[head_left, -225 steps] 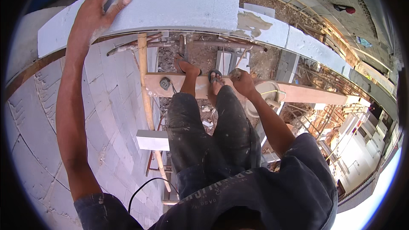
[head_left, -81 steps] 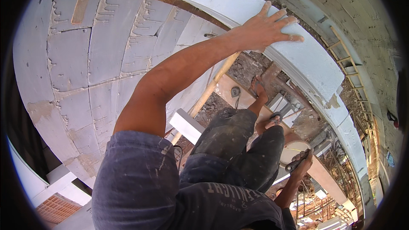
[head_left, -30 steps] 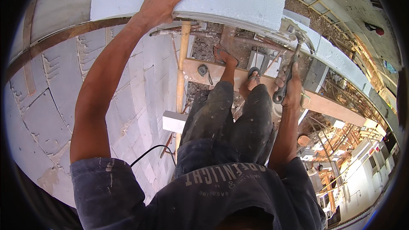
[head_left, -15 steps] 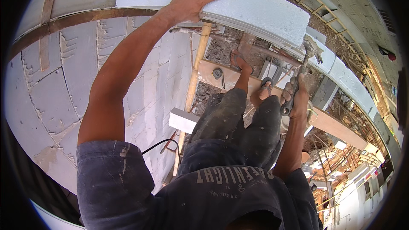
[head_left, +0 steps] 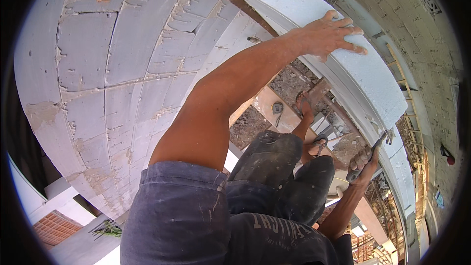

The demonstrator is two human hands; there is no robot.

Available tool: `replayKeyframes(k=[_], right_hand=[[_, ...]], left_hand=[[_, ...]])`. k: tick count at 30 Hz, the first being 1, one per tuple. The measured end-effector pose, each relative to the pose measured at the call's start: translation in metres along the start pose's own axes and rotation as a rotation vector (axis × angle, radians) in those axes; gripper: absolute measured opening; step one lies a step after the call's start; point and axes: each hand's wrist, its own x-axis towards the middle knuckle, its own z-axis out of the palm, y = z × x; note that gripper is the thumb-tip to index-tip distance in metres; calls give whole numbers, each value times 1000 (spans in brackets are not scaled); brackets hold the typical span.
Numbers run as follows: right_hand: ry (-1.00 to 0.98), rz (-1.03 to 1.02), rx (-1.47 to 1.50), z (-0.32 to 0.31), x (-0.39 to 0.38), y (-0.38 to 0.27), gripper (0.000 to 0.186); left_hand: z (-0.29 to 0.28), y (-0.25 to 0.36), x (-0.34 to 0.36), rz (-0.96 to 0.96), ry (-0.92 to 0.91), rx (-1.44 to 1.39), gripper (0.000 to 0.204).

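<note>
My left hand point(head_left: 336, 35) lies open with fingers spread on top of a long white lightweight concrete block point(head_left: 380, 81), which sits on the wall course. My right hand point(head_left: 362, 166) is closed around the dark handle of a claw hammer point(head_left: 376, 145). The hammer's metal head is close to the block's near right end; whether it touches cannot be made out. Beyond that end, the pale block course point(head_left: 400, 162) carries on toward the lower right.
A tall block wall point(head_left: 132, 64) with mortar-smeared joints rises on the left. Below, my sandalled feet stand by a wooden plank point(head_left: 289, 119) bearing a tape measure point(head_left: 277, 108). Rubble, a round pale container point(head_left: 337, 186) and reinforcing bars lie lower down. A bamboo ladder point(head_left: 414, 118) is beyond the course.
The whole view has swung, so the block and both hands appear farther right and lower. My left hand stays on the block, and the hammer stays in my right hand near its end.
</note>
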Motion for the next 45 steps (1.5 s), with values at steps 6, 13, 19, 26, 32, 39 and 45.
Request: replayKeyframes(k=[6, 13, 19, 26, 32, 39, 45], right_hand=[[179, -66, -99, -46, -29, -38, 39], [265, -229, 7, -99, -28, -72, 34], [93, -71, -19, -46, -6, -24, 36], [177, -6, -239, 6, -4, 3, 37], [120, -54, -89, -56, -13, -46, 39], [281, -119, 170, -76, 2, -49, 28], [38, 98, -155, -16, -18, -23, 30]], left_hand=[[-8, -8, -4, 50, -4, 47, 116], [-9, -10, -5, 60, -18, -32, 116], [-19, 12, -28, -115, 40, -108, 105], [8, 5, -39, -1506, 1366, -1602, 90], [24, -25, -27, -1528, 1275, -1721, 65], [23, -29, -30, -1486, 1364, -1639, 49], [19, -34, -32, -1509, 1287, -1650, 58]])
